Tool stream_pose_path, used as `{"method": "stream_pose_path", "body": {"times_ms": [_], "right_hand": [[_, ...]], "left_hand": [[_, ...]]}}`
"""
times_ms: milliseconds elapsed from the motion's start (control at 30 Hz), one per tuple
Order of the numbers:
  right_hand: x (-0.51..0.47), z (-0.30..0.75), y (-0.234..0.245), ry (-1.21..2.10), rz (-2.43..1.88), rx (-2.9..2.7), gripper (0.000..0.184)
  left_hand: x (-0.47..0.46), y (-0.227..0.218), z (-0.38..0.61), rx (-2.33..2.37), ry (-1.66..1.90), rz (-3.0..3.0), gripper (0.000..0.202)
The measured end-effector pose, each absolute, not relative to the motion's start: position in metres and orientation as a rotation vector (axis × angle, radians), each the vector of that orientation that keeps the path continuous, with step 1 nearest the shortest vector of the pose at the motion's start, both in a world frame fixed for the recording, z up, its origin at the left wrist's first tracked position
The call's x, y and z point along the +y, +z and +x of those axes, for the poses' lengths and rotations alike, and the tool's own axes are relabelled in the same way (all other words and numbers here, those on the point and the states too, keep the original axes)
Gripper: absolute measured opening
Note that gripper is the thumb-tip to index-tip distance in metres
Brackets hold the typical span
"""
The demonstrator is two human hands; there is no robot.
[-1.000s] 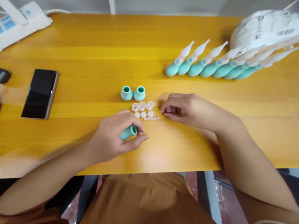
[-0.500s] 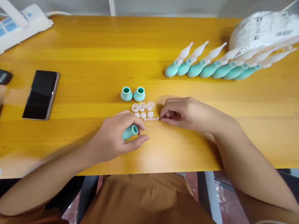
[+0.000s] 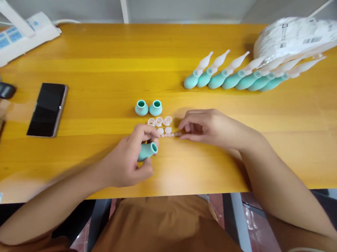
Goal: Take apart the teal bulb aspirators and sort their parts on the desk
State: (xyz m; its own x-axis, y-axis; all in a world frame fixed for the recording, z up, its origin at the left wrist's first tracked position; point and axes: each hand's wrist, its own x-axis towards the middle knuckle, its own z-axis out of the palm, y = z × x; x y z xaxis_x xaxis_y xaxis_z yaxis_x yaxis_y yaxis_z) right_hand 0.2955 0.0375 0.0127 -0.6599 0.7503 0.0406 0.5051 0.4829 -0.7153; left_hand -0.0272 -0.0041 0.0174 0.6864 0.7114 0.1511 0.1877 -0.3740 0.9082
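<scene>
My left hand [image 3: 127, 160] is closed around a teal rubber bulb [image 3: 147, 150], its open end pointing right. My right hand [image 3: 208, 127] rests on the yellow wooden table [image 3: 96, 69], fingers pinched at the right end of a row of tiny white beads [image 3: 169, 135]. Whether a bead is in the pinch is too small to tell. Behind the beads lie small white discs [image 3: 164, 130] and white ring caps [image 3: 159, 121]. Two more teal bulbs [image 3: 148, 108] stand upright behind those.
A row of several assembled teal bulbs with white tapered tips [image 3: 239, 76] lies at the right rear, beside a white plastic bag [image 3: 294, 36]. A black phone [image 3: 47, 109] lies at the left. A white power strip [image 3: 17, 36] sits at the far left corner.
My left hand turned and raised the teal bulb slightly toward the beads. My right hand slid left and down to the end of the bead row, fingers closing into a pinch.
</scene>
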Motion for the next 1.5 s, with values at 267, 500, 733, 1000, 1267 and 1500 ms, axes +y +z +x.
{"method": "stream_pose_path", "body": {"times_ms": [267,500,733,1000,1267,1500], "right_hand": [[0.011,0.268,0.025,0.931,-0.712,-2.088,0.007],[0.022,0.27,0.01,0.641,-0.962,-1.843,0.021],[0.019,0.265,0.003,0.795,-0.721,-1.92,0.041],[-0.003,0.24,0.01,1.184,-0.545,-1.931,0.024],[0.035,0.259,0.002,0.593,-1.031,-1.508,0.017],[0.061,0.246,-0.027,0.628,-1.068,-1.778,0.022]], "left_hand": [[-0.004,0.013,-0.023,0.695,0.77,1.939,0.046],[0.011,0.015,-0.029,0.925,1.081,2.043,0.026],[0.014,0.008,-0.028,0.72,1.164,1.843,0.049],[-0.006,-0.003,-0.018,0.608,1.125,1.843,0.064],[-0.02,0.003,-0.015,0.325,0.92,2.248,0.012],[-0.02,0.006,-0.011,0.272,0.859,2.424,0.015]]}}
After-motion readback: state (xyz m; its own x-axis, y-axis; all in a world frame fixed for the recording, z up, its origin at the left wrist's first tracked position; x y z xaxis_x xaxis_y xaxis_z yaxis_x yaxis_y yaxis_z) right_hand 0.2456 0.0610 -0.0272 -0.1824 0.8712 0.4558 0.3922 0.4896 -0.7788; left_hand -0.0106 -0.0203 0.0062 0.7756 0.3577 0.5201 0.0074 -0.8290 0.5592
